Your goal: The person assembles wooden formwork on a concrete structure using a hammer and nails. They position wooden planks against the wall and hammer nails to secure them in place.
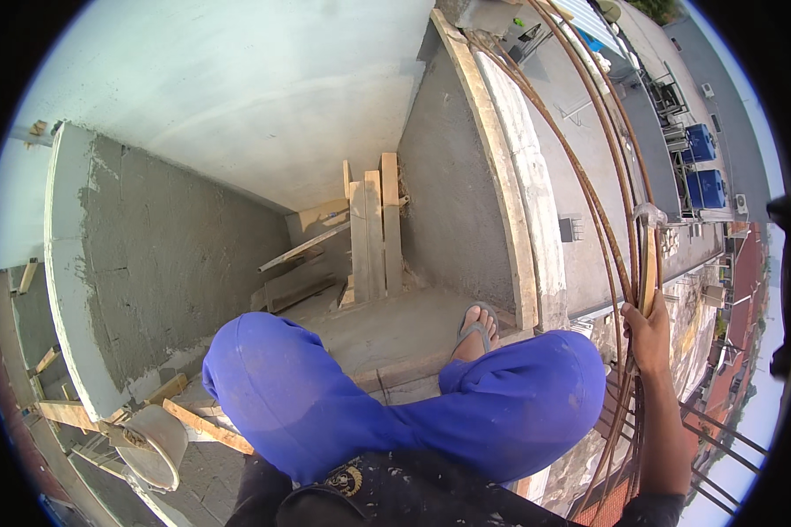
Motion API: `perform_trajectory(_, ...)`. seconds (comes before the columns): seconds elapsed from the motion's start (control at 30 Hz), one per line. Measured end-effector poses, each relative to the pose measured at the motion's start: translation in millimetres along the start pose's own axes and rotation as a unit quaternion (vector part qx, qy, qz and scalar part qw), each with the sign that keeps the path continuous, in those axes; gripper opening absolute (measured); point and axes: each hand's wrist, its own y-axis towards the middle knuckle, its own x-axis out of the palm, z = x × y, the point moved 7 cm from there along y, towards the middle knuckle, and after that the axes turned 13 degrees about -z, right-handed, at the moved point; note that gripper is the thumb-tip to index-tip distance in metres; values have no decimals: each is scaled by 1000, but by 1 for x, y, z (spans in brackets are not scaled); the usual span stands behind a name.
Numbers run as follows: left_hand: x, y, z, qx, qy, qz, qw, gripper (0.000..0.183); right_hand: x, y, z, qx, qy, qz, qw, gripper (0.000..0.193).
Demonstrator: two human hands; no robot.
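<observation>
My right hand [649, 332] is closed around the wooden handle of a hammer [649, 263], held upright with its metal head at the top. Beside the hammer run several long rusty steel bars [608, 189], curving down the right side; I cannot tell whether the hammer touches them. My left hand does not show; only a dark sleeve [262, 492] appears at the lower left. Between the plastered walls, wooden planks [373, 237] stand upright in front of my blue trousers.
A grey bucket [154, 448] hangs or stands at the lower left by timber pieces. The rough plaster wall [185, 255] is left, another wall [461, 176] right with a wooden batten [492, 149] along its edge. Beyond the bars, the building drops to lower roofs with blue tanks [705, 189].
</observation>
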Motion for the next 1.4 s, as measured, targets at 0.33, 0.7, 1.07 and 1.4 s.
perform_trajectory(0.33, 16, -12, -19, -63, -101, 29, 992, 104, -15, 8, 11, -6, -43, 22, 999, 26)
perform_trajectory(0.7, 32, 26, -28, -6, -172, 9, 985, 121, -1, -4, 0, -13, -28, 31, 999, 29)
perform_trajectory(1.07, 78, 103, -36, 159, -191, -28, 968, 127, -3, -2, 0, -25, -59, 43, 997, 31)
perform_trajectory(1.4, 82, 96, -40, 39, -66, 160, 984, 133, -13, -3, -3, -50, -143, 131, 980, 34)
